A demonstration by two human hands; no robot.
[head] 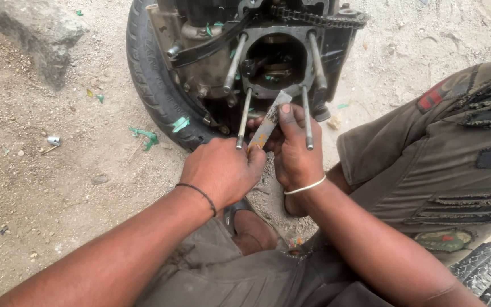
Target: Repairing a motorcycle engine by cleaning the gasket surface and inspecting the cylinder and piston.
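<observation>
Both forearms reach forward from the bottom edge and meet just below the engine (268, 57), which sits in a tyre (154, 85) on the dirt. The left hand (223, 170), knuckles up, is closed around the lower end of a flat blade (269, 122). The right hand (294, 148) grips the blade higher, thumb pressed on its face. The blade's long axis slants up and to the right, its tip at the rim of the bore (277, 59), between the two lower studs (244, 116)

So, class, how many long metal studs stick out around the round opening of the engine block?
4: upper left stud, upper right stud, lower left stud above the left hand, lower right stud beside the right hand. Others may be hidden.
</observation>
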